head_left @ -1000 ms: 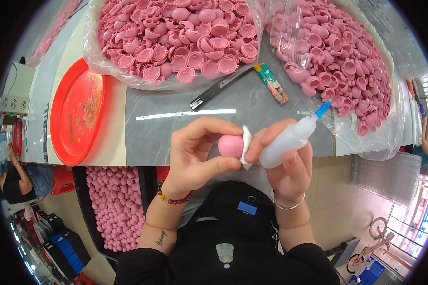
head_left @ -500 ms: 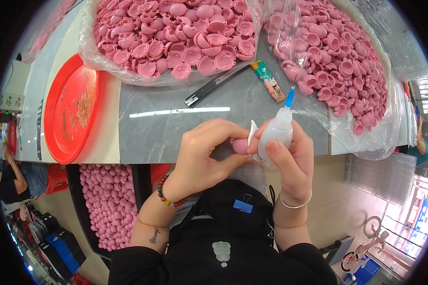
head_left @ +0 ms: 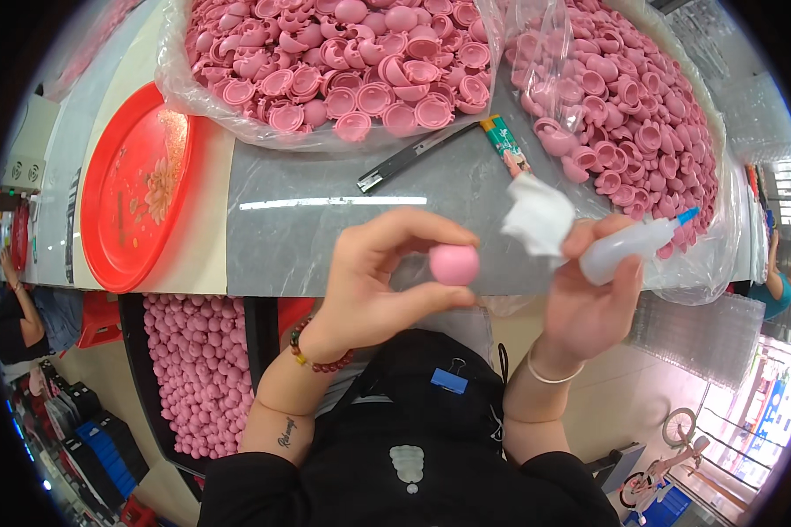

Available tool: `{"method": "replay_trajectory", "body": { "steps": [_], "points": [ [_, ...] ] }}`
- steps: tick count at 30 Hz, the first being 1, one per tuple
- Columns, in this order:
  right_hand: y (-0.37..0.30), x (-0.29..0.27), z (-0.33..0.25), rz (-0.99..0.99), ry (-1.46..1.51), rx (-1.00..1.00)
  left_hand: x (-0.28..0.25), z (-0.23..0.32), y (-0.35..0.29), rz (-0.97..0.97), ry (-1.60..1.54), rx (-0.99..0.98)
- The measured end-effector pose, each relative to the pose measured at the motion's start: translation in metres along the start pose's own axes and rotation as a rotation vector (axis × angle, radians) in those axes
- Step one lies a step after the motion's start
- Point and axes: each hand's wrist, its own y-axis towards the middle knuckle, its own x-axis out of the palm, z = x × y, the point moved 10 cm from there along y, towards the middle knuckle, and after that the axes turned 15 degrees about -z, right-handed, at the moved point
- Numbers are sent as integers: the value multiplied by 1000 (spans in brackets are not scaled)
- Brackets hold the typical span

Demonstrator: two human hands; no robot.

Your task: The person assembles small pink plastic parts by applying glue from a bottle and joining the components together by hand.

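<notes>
Between the thumb and fingers of my left hand [head_left: 369, 281] sits a round pink plastic ball [head_left: 454, 264], held above the table's near edge. My right hand [head_left: 593, 303] grips a translucent squeeze bottle [head_left: 620, 253] with a blue tip, tilted up to the right. A crumpled white tissue [head_left: 539, 215] is also held at that hand's fingertips and is slightly blurred. Beyond my hands lie a black box cutter [head_left: 413, 160] and a green and yellow lighter-shaped item [head_left: 504, 145], partly covered by the tissue.
Two clear plastic bags hold heaps of pink half shells [head_left: 343, 70] and more pink shells [head_left: 642, 123] at the back. A red oval tray [head_left: 105, 263] stands at left on the grey table [head_left: 325, 228]. Below it, a black bin holds pink balls [head_left: 198, 378]. Another person's arm [head_left: 28, 303] shows far left.
My right hand has moved right, away from the ball, taking the bottle and tissue with it. The bottle has tipped to the right. My left hand still holds the ball, now fully visible.
</notes>
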Motion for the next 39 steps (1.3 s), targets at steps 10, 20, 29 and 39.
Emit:
{"method": "replay_trajectory", "body": {
  "steps": [10,20,29,39],
  "points": [
    [4,10,32,-112,-501,224,-19,-3,-6,125,-449,112],
    [-6,-1,29,-57,-532,240,-113,116,-70,625,1284,-87],
    [-2,11,37,-144,-508,260,-142,128,-42,506,1696,-328],
    [-4,8,32,-114,-513,224,-105,76,25,172,1758,-267]
  ]
}}
